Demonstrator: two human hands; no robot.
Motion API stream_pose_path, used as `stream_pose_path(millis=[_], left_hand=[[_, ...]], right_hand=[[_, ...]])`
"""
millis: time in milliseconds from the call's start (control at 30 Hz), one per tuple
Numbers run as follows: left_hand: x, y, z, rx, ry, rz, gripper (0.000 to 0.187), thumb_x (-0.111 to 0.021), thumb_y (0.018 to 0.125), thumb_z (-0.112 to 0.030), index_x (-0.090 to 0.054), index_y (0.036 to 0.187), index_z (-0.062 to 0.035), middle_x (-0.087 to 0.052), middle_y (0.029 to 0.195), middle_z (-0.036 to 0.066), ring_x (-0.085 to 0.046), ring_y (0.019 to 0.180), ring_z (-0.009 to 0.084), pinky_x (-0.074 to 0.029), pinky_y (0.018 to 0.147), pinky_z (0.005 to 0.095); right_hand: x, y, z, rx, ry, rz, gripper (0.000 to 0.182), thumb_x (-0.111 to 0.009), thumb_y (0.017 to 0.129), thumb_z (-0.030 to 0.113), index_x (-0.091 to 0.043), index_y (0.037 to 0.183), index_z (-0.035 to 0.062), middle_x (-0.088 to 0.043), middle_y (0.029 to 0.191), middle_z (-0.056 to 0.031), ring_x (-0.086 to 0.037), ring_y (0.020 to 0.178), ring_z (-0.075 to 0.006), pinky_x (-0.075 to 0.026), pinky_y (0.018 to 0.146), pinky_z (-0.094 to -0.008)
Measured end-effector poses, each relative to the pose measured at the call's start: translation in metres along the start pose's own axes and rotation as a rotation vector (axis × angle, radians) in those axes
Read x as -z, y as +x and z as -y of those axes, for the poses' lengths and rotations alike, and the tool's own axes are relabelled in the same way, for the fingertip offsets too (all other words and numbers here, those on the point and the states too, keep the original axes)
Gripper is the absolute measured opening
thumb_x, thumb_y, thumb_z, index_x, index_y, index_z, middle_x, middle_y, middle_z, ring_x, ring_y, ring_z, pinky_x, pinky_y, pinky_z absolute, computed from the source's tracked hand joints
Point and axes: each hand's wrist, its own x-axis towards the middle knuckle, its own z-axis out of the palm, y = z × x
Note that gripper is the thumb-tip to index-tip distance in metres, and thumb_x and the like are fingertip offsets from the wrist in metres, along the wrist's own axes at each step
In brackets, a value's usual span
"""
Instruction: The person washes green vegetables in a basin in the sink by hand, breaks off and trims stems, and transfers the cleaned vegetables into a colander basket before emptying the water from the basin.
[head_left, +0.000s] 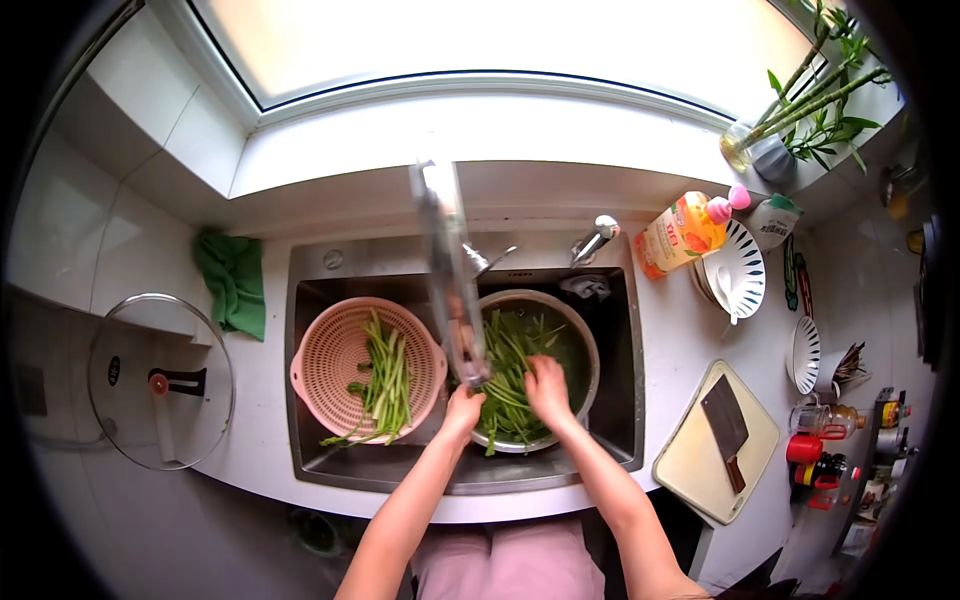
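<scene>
We find both hands in the metal bowl (585, 340) in the sink (625, 420): our right hand (546, 388) has its grip closed on the green stems (508, 375), while our left hand (463, 408) touches them, its grip apparently loose, though blur hides it. More stems lie in the pink colander (330, 355) just beside the bowl.

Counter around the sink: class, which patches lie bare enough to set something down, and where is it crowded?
Bare patches: the counter between the glass lid and the sink, and the strip between the sink and the cutting board. Crowded: the sink, filled by the pink colander and metal bowl, and the right end with plates and bottles.
</scene>
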Motion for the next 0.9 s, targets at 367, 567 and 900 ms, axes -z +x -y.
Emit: stream_pose_path(millis=[367,567,900], left_hand=[[-0.100,0.091,0.042,0.158,-0.396,-0.137,0.084,-0.070,0.080,-0.019,-0.019,0.144,0.0006,-0.036,0.141,0.019,-0.041,0.125,0.0292,-0.038,0.099,0.0365],[-0.087,0.061,0.006,0.031,-0.226,-0.257,0.049,-0.070,0.076,-0.012,-0.054,0.118,0.0080,-0.064,0.106,0.015,-0.060,0.091,0.0221,-0.045,0.077,0.0327],[-0.086,0.051,0.010,0.027,0.019,-0.672,0.055,-0.052,0.090,-0.025,-0.036,0.135,0.0010,-0.040,0.135,0.024,-0.032,0.130,0.0370,-0.026,0.106,0.0429]], right_hand=[[0.043,0.104,0.055,0.044,0.555,-0.007,0.019,-0.050,0.094,0.018,-0.054,0.088,0.0006,-0.058,0.074,-0.0195,-0.057,0.070,-0.0388,-0.044,0.061,-0.0436],[0.054,0.167,0.106,0.190,0.717,0.025,0.018,-0.046,0.095,0.017,-0.050,0.090,0.0004,-0.055,0.068,-0.0163,-0.056,0.061,-0.0313,-0.044,0.059,-0.0374],[-0.027,0.064,-0.065,-0.158,0.014,0.156,0.036,-0.048,0.093,0.028,-0.050,0.122,0.0053,-0.050,0.117,-0.0215,-0.047,0.107,-0.0406,-0.040,0.087,-0.0497]])
